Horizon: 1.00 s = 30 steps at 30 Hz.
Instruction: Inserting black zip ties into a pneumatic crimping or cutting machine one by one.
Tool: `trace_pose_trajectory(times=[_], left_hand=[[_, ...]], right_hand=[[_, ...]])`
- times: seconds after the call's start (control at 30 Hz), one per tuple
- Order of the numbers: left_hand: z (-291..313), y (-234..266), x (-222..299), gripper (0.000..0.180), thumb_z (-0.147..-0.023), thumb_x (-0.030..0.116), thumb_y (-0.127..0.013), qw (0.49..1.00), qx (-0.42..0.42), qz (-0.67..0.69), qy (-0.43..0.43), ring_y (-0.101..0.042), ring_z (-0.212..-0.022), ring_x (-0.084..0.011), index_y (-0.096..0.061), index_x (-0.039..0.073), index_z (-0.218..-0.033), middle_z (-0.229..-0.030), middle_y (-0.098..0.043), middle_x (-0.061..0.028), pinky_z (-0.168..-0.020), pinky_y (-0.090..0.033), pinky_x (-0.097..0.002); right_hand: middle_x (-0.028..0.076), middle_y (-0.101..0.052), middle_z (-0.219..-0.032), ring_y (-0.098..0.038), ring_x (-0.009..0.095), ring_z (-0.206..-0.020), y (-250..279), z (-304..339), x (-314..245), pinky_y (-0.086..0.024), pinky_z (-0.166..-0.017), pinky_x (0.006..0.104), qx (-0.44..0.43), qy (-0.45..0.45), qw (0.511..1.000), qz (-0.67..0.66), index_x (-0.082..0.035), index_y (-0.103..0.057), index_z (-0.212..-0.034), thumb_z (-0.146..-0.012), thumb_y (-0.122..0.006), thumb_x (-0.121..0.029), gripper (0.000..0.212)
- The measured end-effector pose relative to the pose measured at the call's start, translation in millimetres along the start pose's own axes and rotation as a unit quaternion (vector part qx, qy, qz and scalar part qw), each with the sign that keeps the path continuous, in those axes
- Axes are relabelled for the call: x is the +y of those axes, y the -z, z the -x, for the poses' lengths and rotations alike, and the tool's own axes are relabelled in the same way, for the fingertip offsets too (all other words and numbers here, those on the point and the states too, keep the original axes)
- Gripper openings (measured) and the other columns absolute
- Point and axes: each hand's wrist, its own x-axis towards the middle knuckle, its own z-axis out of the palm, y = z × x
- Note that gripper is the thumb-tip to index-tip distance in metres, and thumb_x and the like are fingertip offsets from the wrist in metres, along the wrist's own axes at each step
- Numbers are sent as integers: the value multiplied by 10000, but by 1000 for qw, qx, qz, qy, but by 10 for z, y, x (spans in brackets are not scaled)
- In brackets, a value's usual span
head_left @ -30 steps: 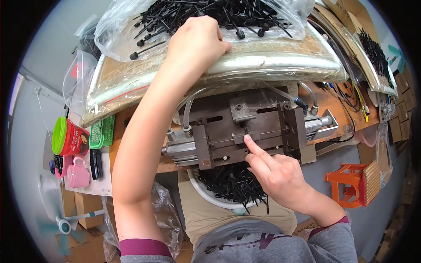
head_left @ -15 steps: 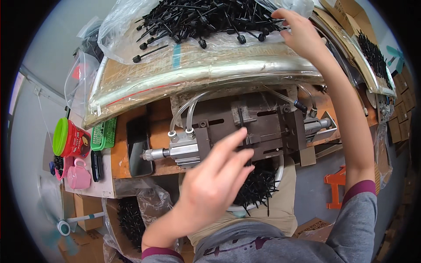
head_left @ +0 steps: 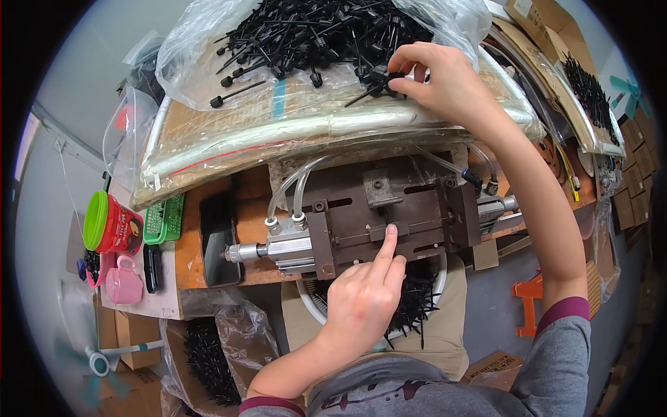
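Observation:
My right hand (head_left: pixel 445 80) is at the near right edge of a heap of black stemmed plastic parts (head_left: pixel 313 35). Thumb and fingers pinch one black stemmed part (head_left: pixel 375 87), whose thin stem points down to the left. My left hand (head_left: pixel 365 292) is over the near side of a dark metal clamping fixture (head_left: pixel 424 201). Its index finger is stretched out, with the tip on the small centre block; the other fingers are loosely curled and hold nothing. A thin black stem (head_left: pixel 388 214) shows just beyond that fingertip, mostly hidden.
Silver air cylinders (head_left: pixel 290 247) with clear hoses flank the fixture. A white-rimmed container (head_left: pixel 441 281) of black parts sits on my lap. At left lie a phone (head_left: pixel 221 240), a pink mug (head_left: pixel 125 281), a green basket (head_left: pixel 163 219) and a red tub (head_left: pixel 121 229). A fan (head_left: pixel 99 361) stands lower left.
My right hand has moved left and nearer along the heap and closed on a stemmed part. My left hand has come down, its index fingertip now on the fixture's centre.

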Motion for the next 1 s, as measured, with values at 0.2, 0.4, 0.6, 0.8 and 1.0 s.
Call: trace_pose_trajectory(times=[0.2, 0.4, 0.6, 0.8, 1.0], left_hand=[[-20, 44, 19, 262, -760, 123, -812, 999, -31, -27, -6, -695, -646, -215, -701, 15, -971, -1317, -645, -197, -619, -557, -296], [-126, 349, 1, 407, -783, 79, -831, 982, 42, 183, 35, -736, -808, -203, -673, -6, -1149, -1314, -643, -188, -699, -602, -290], [-290, 540, -169, 486, -782, -127, -760, 868, 140, 451, 153, -706, -996, -207, -627, -89, -1248, -1148, -696, -158, -809, -623, -281], [-204, 622, -99, 360, -731, -98, -812, 939, 158, 289, 102, -703, -816, -155, -738, -20, -1075, -977, -700, -111, -707, -607, -258], [-35, 293, 19, 297, -722, 15, -797, 989, 81, 120, 13, -685, -917, -246, -699, -8, -1001, -1220, -656, -149, -756, -579, -326]], right_hand=[[78, -623, -1024, -655, 306, -961, -34, 6, -14, -532, -848, 425, 31, 94, 992, 75, -78, -703, -929, -803, -727, -149, 147], [96, -620, -917, -659, 340, -827, -106, 190, -135, -540, -710, 426, 142, 158, 977, -16, -49, -637, -914, -828, -660, -67, 91], [178, -700, -983, -719, 275, -774, -121, 1050, -702, -616, -662, 345, 185, 381, 906, -2, 51, -719, -982, -745, -703, -89, 276], [149, -719, -1024, -722, 253, -815, -115, 961, -515, -608, -687, 346, 189, 322, 928, 13, 0, -722, -1060, -739, -687, -57, 328], [75, -714, -1027, -670, 275, -975, 106, 154, 67, -553, -836, 383, 110, 177, 965, 158, -63, -711, -1024, -782, -598, 66, 297]])
